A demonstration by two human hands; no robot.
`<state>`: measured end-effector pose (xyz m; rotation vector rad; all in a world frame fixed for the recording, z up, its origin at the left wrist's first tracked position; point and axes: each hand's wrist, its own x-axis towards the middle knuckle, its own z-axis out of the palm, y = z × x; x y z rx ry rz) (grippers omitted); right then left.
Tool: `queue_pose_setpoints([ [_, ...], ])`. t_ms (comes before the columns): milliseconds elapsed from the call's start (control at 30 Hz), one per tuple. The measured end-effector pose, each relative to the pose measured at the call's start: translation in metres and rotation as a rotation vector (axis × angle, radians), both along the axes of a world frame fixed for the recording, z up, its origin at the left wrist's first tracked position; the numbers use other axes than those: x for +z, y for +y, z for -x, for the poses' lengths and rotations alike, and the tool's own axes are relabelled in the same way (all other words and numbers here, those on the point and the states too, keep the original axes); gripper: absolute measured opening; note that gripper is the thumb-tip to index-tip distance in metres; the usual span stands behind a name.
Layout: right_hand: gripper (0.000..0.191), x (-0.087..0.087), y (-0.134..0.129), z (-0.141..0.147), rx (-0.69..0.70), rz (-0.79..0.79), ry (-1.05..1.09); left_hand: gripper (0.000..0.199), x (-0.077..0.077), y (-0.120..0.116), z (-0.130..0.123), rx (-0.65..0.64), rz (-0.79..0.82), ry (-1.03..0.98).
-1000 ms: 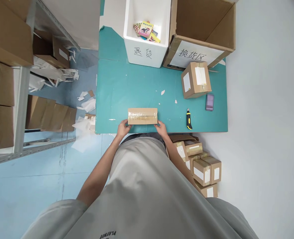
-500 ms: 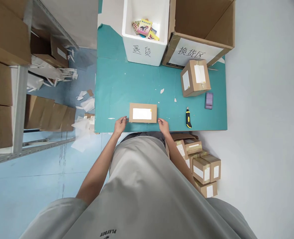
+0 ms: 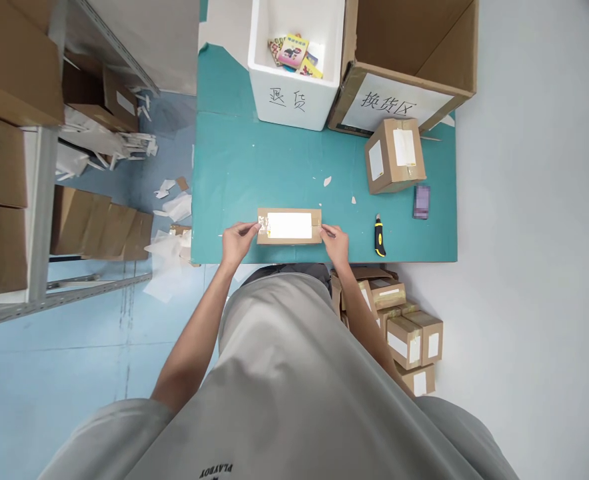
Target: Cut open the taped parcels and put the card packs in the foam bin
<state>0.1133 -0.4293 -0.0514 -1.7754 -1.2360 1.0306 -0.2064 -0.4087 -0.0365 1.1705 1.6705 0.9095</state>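
Between my hands is a small brown cardboard box (image 3: pixel 288 241) with a white label (image 3: pixel 289 225) on the face turned up and clear tape near its left end. My left hand (image 3: pixel 237 243) grips the left end, thumb and fingers closed on its edge. At the opposite end, my right hand (image 3: pixel 336 243) pinches the box's right edge. To the right of them, a black and yellow utility knife (image 3: pixel 379 239) lies on the green table (image 3: pixel 224 167).
A taped carton (image 3: pixel 394 157) and a purple phone-sized object (image 3: pixel 421 202) sit on the right. Behind stand a white bin (image 3: pixel 294 100) holding booklets and a large open carton (image 3: pixel 399 100). Boxes (image 3: pixel 414 340) are piled below the table; a shelf (image 3: pixel 39 213) stands left.
Both hands have closed on the ends of the box. The box has been turned, so a different labelled face with tape at its end now shows.
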Motion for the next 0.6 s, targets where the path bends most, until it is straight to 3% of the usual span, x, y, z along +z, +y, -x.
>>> queue_pose_setpoints([
  [67, 0.043, 0.001, 0.006, 0.001, 0.002, 0.009, -0.016, 0.039, 0.003, 0.006, 0.000, 0.002, 0.037, 0.029],
  [200, 0.036, -0.008, 0.005, 0.012, -0.036, 0.100, -0.038, 0.032, -0.005, 0.007, -0.004, -0.017, 0.174, 0.167],
  [333, 0.036, -0.016, 0.003, 0.017, -0.035, 0.139, -0.007, 0.033, 0.000, 0.002, -0.013, -0.037, 0.165, 0.289],
  [467, 0.036, -0.020, 0.005, 0.003, -0.077, 0.168, -0.027, 0.039, 0.038, -0.004, -0.032, -0.186, 0.108, 0.483],
  [600, 0.043, -0.025, 0.001, -0.030, -0.184, 0.206, -0.046, 0.038, 0.088, -0.020, -0.082, -0.442, -0.014, 0.647],
])
